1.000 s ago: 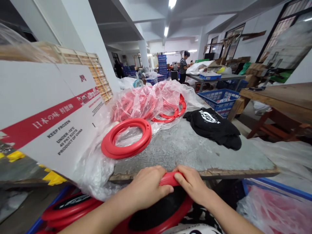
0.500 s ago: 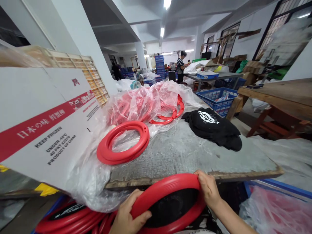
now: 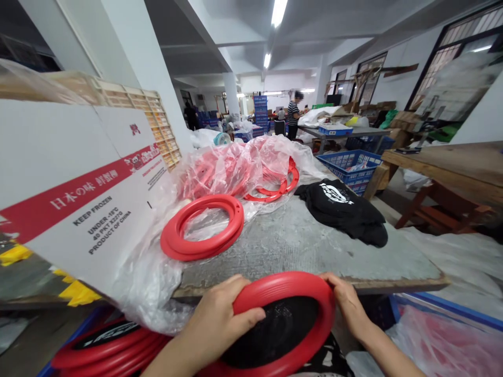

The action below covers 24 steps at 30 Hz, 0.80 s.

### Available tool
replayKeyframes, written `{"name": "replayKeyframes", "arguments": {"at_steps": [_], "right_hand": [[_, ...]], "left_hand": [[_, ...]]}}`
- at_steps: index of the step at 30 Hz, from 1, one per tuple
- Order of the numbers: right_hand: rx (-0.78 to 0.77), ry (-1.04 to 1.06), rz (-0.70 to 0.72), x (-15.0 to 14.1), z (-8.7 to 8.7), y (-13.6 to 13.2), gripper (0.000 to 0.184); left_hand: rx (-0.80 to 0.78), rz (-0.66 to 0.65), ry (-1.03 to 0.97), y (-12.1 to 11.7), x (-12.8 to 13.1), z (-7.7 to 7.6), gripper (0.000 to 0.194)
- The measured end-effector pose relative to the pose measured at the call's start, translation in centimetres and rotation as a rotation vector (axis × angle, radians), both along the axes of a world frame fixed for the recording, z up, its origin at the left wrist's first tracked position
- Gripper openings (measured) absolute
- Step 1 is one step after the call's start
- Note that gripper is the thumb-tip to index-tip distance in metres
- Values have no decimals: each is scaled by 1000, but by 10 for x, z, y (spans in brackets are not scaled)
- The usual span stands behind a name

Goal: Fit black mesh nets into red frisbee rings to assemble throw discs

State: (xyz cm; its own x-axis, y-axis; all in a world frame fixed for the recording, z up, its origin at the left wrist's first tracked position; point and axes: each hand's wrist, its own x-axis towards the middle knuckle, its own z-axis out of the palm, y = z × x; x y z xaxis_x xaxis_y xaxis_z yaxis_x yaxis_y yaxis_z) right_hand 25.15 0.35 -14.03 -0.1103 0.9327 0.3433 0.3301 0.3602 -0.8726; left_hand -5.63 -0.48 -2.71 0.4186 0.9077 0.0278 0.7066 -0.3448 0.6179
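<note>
A red ring-shaped frisbee with black fabric across its middle (image 3: 283, 324) is held tilted at the table's front edge. My left hand (image 3: 220, 319) grips its upper left rim, thumb lying on the inner side over the black fabric. On the upper right, the fingers of my right hand (image 3: 348, 303) are closed round the rim. Bare red plastic rings (image 3: 173, 246) lie stacked on the table, beyond my hands. To their right is a pile of black printed fabric pieces (image 3: 346, 217). Finished-looking red discs with black centres (image 3: 113, 348) are stacked low at the left.
More red rings lie under clear plastic bags (image 3: 231, 165) at the back of the grey table (image 3: 267, 251). A white carton (image 3: 98, 193) stands at the left. A blue bin (image 3: 444, 303) with bagged red items sits at lower right. Further back, a person (image 3: 293, 114) stands by another table.
The frisbee has shifted slightly right. My left hand has moved up and right along its rim, and my right hand has moved slightly right with it. The camera view has shifted a little.
</note>
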Motion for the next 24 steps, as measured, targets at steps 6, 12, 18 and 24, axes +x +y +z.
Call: {"name": "replayKeyframes", "arguments": {"at_steps": [6,12,18,24], "right_hand": [[-5,-181,225,-36,42,-2,72],[30,-151,122,-35,13,3,67],[-34,68,-130,2,-27,4,65],[-160,245,-342,24,-56,-1,64]], "left_hand": [[-82,-96,284,11,33,29,33],[-269,-173,6,17,16,20,43],[-478,19,-603,-2,-33,-82,68],[-346,576,-1075,-27,-4,-175,66]]}}
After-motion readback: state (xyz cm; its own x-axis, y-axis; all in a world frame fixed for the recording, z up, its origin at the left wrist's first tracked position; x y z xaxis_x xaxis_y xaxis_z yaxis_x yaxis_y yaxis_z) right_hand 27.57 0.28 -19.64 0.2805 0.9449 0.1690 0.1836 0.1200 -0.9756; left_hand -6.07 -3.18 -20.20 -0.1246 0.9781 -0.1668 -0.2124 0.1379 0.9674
